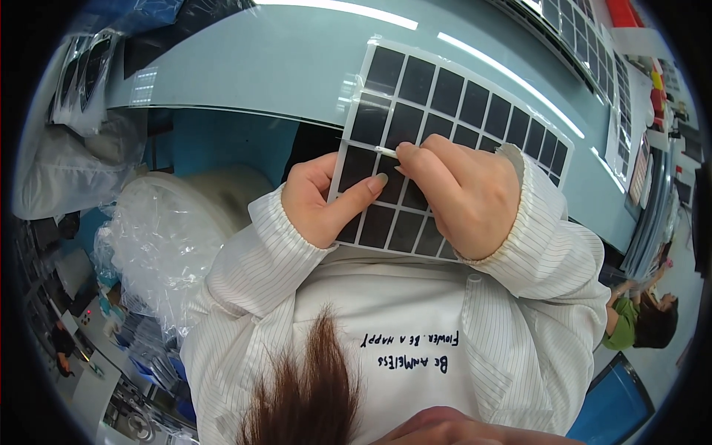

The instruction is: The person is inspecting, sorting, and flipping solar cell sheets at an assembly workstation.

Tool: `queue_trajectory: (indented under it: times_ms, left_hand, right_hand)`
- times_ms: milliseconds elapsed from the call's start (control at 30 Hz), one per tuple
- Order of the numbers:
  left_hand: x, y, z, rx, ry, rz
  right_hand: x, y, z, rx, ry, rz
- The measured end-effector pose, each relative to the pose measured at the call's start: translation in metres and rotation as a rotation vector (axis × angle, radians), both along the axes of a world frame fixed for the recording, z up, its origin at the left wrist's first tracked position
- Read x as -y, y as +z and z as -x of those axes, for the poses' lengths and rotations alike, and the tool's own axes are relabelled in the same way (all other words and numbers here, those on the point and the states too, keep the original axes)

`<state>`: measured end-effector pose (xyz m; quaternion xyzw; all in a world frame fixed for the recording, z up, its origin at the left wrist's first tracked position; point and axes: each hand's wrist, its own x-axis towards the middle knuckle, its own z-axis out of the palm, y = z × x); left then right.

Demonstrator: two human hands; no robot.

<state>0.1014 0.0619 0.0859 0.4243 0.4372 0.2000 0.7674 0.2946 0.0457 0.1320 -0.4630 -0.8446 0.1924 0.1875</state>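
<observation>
A white sheet [449, 90] bearing rows of dark rectangles lies partly on the glass-topped table and juts over its near edge towards me. My left hand [319, 204] grips the sheet's left edge, thumb on top and the other fingers beneath, mostly hidden. Over the middle of the sheet, my right hand [475, 196] pinches a thin white stick [386, 151], perhaps a cotton swab. Its tip points left, close to the sheet's surface; I cannot tell whether it touches.
The pale glass table [245, 67] spans the far side. More sheets with dark rectangles [571, 30] lie at the far right. A bin lined with clear plastic [159, 245] stands at my left, beside bagged items [85, 81]. Another person in green [627, 322] is at the right.
</observation>
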Motion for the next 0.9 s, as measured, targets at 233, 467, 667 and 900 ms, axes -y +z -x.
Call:
queue_trajectory:
  times_ms: [233,467,667,900]
  left_hand:
    - [0.0,0.0,-0.001,-0.007,0.006,0.001]
    - [0.001,0.003,-0.001,-0.017,0.002,-0.034]
    - [0.002,0.005,0.0,-0.016,0.034,-0.03]
    - [0.002,0.01,-0.002,-0.098,0.033,0.03]
  right_hand:
    - [-0.001,0.007,0.003,0.05,0.023,-0.026]
    - [-0.002,0.012,0.011,0.192,0.042,-0.049]
    - [-0.001,0.01,0.016,0.237,0.025,-0.013]
    - [0.014,0.024,-0.011,0.337,-0.001,0.037]
